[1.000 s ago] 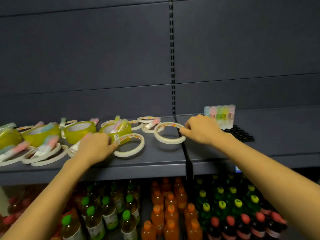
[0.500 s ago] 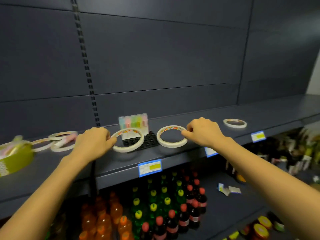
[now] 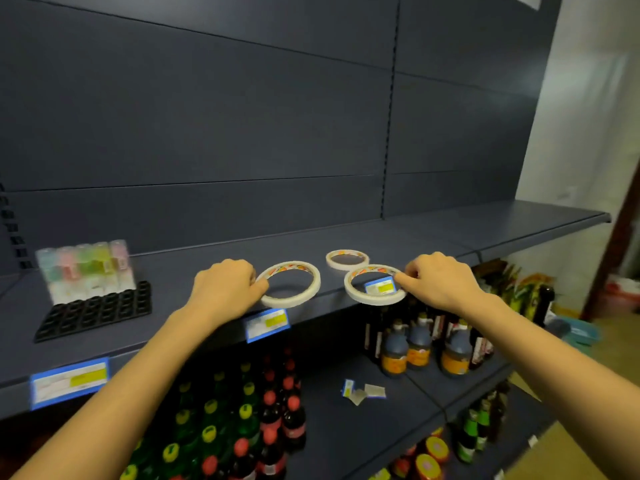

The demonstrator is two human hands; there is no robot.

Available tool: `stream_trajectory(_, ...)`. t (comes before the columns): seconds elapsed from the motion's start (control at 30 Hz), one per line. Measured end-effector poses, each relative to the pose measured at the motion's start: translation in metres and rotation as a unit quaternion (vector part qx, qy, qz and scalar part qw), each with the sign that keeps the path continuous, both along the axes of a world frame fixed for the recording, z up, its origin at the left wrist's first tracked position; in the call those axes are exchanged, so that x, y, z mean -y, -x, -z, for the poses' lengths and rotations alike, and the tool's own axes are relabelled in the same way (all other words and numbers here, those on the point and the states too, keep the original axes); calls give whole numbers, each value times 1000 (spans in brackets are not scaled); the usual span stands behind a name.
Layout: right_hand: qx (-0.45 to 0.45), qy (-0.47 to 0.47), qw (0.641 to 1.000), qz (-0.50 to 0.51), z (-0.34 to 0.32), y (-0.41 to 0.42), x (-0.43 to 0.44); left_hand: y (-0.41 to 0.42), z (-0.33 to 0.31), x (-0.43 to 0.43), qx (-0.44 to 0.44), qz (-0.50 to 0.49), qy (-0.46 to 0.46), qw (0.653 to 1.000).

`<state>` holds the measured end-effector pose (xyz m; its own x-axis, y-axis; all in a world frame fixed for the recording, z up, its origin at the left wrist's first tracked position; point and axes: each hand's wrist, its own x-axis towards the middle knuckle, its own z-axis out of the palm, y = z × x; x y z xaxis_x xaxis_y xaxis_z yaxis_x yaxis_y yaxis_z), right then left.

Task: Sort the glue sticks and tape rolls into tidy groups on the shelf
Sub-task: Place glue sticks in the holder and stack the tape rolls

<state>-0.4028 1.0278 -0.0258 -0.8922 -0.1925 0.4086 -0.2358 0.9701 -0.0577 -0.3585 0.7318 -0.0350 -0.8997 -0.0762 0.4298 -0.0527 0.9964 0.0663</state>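
Both rolls have travelled right along the shelf (image 3: 207, 263), past the glue sticks (image 3: 86, 268). Left hand (image 3: 225, 289) pinches the left roll (image 3: 287, 301) by its rim, right hand (image 3: 440, 284) the right roll (image 3: 374, 300), both at the front edge. Best lowered flat, snug beside the third roll (image 3: 347, 252) just beyond the right grip. They are thin white rings, printed inside

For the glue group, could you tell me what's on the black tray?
Pastel glue sticks stand at the back of the black tray; front sockets are empty, stick bases hidden.
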Motion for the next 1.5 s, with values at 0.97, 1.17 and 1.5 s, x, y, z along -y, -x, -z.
stream_trajectory(0.97,76,-44,992,-89,17,248,-62,187,5,-95,26,-103,57,993)
stream_trajectory(1.17,-6,-20,970,-243,-10,260,-32,151,1,-85,-61,-193,58,978)
stream_trajectory(1.5,-7,15,813,-582,-3,170,76,8,20,-91,-101,-375,49,920)
